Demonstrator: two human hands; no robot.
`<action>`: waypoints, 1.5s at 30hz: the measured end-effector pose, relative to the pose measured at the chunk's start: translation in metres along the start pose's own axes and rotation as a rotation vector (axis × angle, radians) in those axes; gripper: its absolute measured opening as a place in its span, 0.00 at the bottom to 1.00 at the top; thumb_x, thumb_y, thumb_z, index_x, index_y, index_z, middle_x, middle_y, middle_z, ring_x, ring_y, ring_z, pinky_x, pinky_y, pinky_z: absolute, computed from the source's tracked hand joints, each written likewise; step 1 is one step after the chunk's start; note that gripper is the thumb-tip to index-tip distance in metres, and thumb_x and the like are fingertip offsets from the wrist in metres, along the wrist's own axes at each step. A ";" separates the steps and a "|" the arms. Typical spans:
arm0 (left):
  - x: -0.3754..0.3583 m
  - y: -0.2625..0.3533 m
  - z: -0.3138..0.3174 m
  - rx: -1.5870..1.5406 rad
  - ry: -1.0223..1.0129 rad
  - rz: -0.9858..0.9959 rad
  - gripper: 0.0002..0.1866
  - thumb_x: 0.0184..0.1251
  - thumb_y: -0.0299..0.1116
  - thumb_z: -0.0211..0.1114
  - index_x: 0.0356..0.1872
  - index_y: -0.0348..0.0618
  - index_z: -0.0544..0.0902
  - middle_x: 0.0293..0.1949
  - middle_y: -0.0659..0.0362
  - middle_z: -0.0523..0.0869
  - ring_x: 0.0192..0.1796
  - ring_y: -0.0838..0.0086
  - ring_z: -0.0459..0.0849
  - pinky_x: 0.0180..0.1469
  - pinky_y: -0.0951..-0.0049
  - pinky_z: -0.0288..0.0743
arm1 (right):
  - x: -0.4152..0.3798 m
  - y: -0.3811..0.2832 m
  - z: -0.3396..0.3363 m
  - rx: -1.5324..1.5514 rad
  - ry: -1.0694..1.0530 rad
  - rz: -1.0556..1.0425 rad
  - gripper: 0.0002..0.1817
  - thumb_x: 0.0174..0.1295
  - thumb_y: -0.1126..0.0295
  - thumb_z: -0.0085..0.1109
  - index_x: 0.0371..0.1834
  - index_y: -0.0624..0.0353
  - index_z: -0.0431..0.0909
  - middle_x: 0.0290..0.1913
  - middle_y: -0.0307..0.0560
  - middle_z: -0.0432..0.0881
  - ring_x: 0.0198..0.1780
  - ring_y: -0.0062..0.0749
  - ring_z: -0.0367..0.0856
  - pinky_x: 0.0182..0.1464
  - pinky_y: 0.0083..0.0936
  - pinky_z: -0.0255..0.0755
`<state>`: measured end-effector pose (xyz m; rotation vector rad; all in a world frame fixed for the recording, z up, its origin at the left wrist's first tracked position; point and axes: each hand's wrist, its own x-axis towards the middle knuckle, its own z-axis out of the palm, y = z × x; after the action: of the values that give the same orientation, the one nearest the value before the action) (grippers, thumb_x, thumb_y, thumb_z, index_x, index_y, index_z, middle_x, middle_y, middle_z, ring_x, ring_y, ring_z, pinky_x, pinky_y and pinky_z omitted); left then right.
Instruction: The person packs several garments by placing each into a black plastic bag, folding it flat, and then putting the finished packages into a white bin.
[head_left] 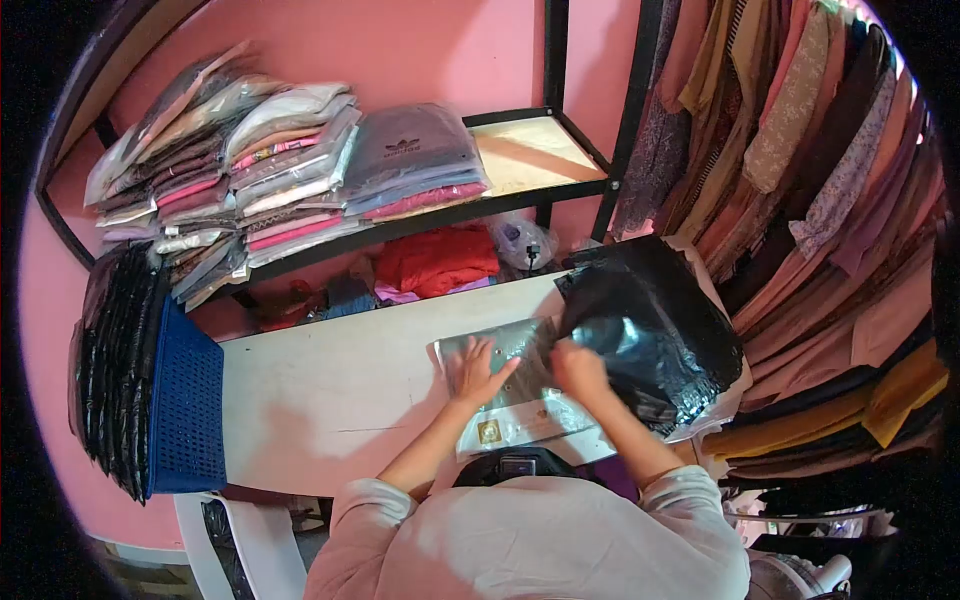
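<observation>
A clear plastic package (525, 415) with grey-green contents and a small gold label lies on the white table in front of me. My left hand (482, 372) rests on its left part with the fingers spread. At the package's right side is my right hand (578, 368), its fingers curled and slightly blurred; what they hold, if anything, is hidden. Just beyond that hand lies a pile of shiny black plastic bags (650, 320), close beside the package.
A blue basket (187, 400) with upright black packages (115, 370) stands at the table's left end. Behind, a shelf (540, 150) bears stacks of bagged clothes (290, 150). Red cloth (437, 262) lies beneath it. Garments (800, 150) hang along the right. A white chair (265, 545) stands at lower left.
</observation>
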<state>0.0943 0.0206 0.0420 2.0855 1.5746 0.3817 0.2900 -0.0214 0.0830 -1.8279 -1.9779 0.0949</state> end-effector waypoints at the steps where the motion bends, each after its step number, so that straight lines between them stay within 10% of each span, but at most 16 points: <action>1: -0.001 0.007 0.000 -0.271 0.053 0.079 0.43 0.51 0.58 0.60 0.62 0.37 0.59 0.62 0.42 0.61 0.67 0.54 0.53 0.66 0.58 0.46 | -0.005 -0.014 0.022 0.095 -0.005 -0.071 0.05 0.49 0.69 0.53 0.24 0.59 0.72 0.22 0.56 0.77 0.23 0.49 0.78 0.25 0.41 0.72; 7: -0.020 -0.007 -0.006 -0.876 0.095 -0.066 0.29 0.54 0.39 0.65 0.53 0.30 0.68 0.48 0.47 0.77 0.49 0.67 0.77 0.51 0.72 0.69 | -0.027 -0.082 0.047 0.235 -0.386 -0.267 0.11 0.49 0.69 0.52 0.32 0.65 0.74 0.32 0.58 0.79 0.33 0.47 0.80 0.33 0.38 0.74; 9: -0.026 -0.044 0.010 -0.885 0.201 -0.082 0.25 0.55 0.34 0.64 0.52 0.30 0.69 0.45 0.50 0.78 0.46 0.69 0.78 0.49 0.74 0.69 | -0.029 -0.086 0.044 0.302 -0.398 -0.601 0.18 0.52 0.61 0.54 0.38 0.65 0.74 0.52 0.59 0.72 0.54 0.47 0.71 0.50 0.39 0.69; 13: -0.061 -0.088 -0.001 -0.902 0.531 -0.413 0.17 0.59 0.29 0.60 0.48 0.30 0.72 0.42 0.53 0.80 0.43 0.72 0.78 0.48 0.75 0.70 | -0.046 -0.091 0.047 0.293 -0.428 -0.574 0.30 0.56 0.44 0.47 0.52 0.57 0.72 0.62 0.56 0.62 0.65 0.49 0.55 0.63 0.40 0.52; 16: -0.085 -0.174 0.014 -1.336 0.662 -0.603 0.21 0.60 0.32 0.60 0.52 0.31 0.69 0.48 0.53 0.75 0.49 0.71 0.74 0.53 0.73 0.66 | -0.057 -0.082 0.062 0.196 -0.400 -0.476 0.28 0.58 0.46 0.46 0.53 0.56 0.71 0.63 0.55 0.60 0.67 0.49 0.52 0.63 0.47 0.50; 18: -0.098 -0.236 0.023 -1.835 0.642 -0.397 0.26 0.59 0.35 0.62 0.55 0.32 0.66 0.50 0.53 0.73 0.51 0.69 0.72 0.55 0.71 0.64 | -0.060 -0.082 0.068 0.052 -0.429 -0.471 0.28 0.57 0.49 0.48 0.56 0.54 0.68 0.65 0.52 0.58 0.68 0.48 0.48 0.63 0.51 0.47; 20: -0.110 -0.246 0.018 -1.776 0.758 -0.404 0.27 0.57 0.34 0.63 0.54 0.33 0.64 0.48 0.54 0.74 0.51 0.67 0.72 0.55 0.70 0.63 | -0.063 -0.085 0.077 0.042 -0.489 -0.466 0.28 0.57 0.49 0.49 0.57 0.52 0.68 0.65 0.51 0.57 0.68 0.48 0.47 0.63 0.51 0.47; 23: -0.132 -0.186 -0.024 -0.576 0.700 -0.496 0.24 0.53 0.25 0.63 0.51 0.32 0.65 0.47 0.51 0.74 0.50 0.67 0.73 0.54 0.72 0.63 | -0.065 -0.094 0.093 0.042 -0.503 -0.516 0.29 0.55 0.48 0.51 0.59 0.49 0.66 0.65 0.49 0.57 0.67 0.49 0.50 0.63 0.51 0.49; 30: -0.132 -0.245 -0.042 -0.771 0.918 -0.655 0.16 0.59 0.21 0.54 0.50 0.34 0.68 0.45 0.52 0.76 0.48 0.67 0.74 0.53 0.72 0.64 | -0.072 -0.099 0.089 0.094 -0.235 -0.264 0.35 0.51 0.65 0.57 0.63 0.55 0.56 0.66 0.57 0.52 0.68 0.52 0.46 0.65 0.48 0.44; 36: -0.138 -0.284 -0.055 -0.825 0.986 -0.735 0.18 0.58 0.23 0.55 0.51 0.33 0.68 0.49 0.50 0.74 0.50 0.64 0.73 0.54 0.71 0.63 | -0.100 -0.088 0.087 0.363 0.007 0.069 0.30 0.46 0.78 0.56 0.56 0.63 0.60 0.53 0.59 0.65 0.55 0.54 0.63 0.58 0.38 0.58; 38: -0.141 -0.299 -0.043 -0.099 1.168 -0.584 0.24 0.55 0.24 0.58 0.54 0.31 0.64 0.56 0.45 0.67 0.58 0.57 0.66 0.60 0.66 0.58 | -0.105 -0.094 0.086 0.379 0.020 0.012 0.30 0.46 0.78 0.55 0.56 0.63 0.60 0.53 0.59 0.65 0.56 0.54 0.63 0.59 0.38 0.58; 40: -0.156 -0.259 -0.065 -0.083 1.118 -0.432 0.32 0.51 0.26 0.61 0.58 0.29 0.59 0.61 0.42 0.58 0.65 0.53 0.55 0.64 0.60 0.50 | -0.105 -0.108 0.083 0.352 -0.012 -0.038 0.30 0.46 0.78 0.55 0.56 0.62 0.61 0.55 0.57 0.65 0.57 0.53 0.62 0.59 0.38 0.58; 45: -0.189 -0.205 -0.049 0.077 0.179 0.029 0.42 0.48 0.47 0.63 0.63 0.41 0.56 0.65 0.48 0.54 0.68 0.55 0.49 0.65 0.47 0.37 | -0.102 -0.141 0.106 0.160 -0.224 -0.421 0.29 0.51 0.69 0.54 0.59 0.57 0.61 0.61 0.50 0.62 0.65 0.47 0.53 0.63 0.43 0.50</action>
<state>-0.1529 -0.1054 -0.0140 2.1866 1.6863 0.5384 0.1227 -0.1116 0.0085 -1.3175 -2.3910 0.3287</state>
